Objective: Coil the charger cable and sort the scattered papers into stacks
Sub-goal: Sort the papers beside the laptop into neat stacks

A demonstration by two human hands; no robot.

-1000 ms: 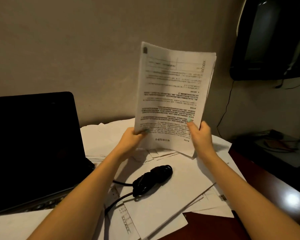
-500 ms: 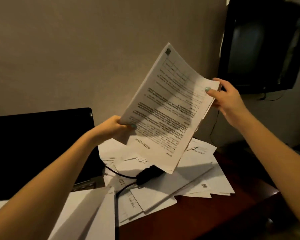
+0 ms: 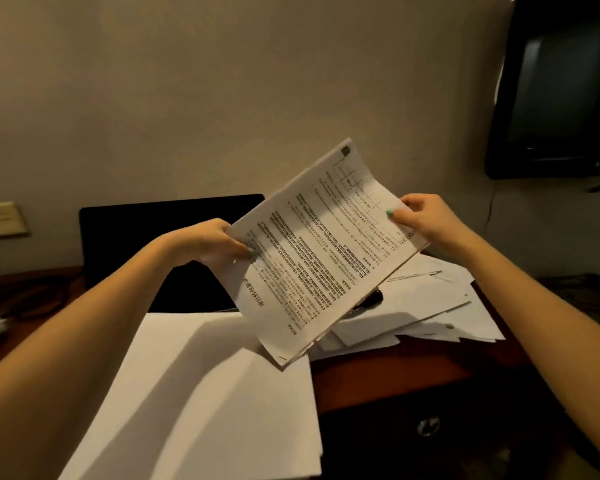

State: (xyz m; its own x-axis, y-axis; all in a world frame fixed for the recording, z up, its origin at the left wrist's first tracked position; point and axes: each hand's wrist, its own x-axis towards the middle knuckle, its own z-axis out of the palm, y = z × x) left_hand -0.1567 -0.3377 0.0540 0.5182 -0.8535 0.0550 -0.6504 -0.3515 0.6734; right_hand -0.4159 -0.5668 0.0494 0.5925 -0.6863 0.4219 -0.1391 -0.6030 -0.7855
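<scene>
I hold a bundle of printed papers [image 3: 319, 251] in the air above the desk, tilted so its far end points up and right. My left hand [image 3: 215, 242] pinches its near left edge and my right hand [image 3: 425, 218] pinches its far right edge. Below its lower corner lies a neat stack of blank white sheets [image 3: 205, 403] at the front left. Loose scattered papers [image 3: 426, 306] lie behind on the right. Only a small black bit of the charger cable [image 3: 373, 299] shows from under the bundle.
A black laptop screen [image 3: 160, 230] stands behind the left hand against the beige wall. A dark television [image 3: 561, 98] hangs at the upper right. The red-brown desk [image 3: 378, 379] shows between the paper piles, with a drawer knob [image 3: 428, 426] below.
The bundle has turned from upright to slanted and come down and leftward over the white stack. My right hand shifted from the bundle's bottom edge to its far end. The view swung left.
</scene>
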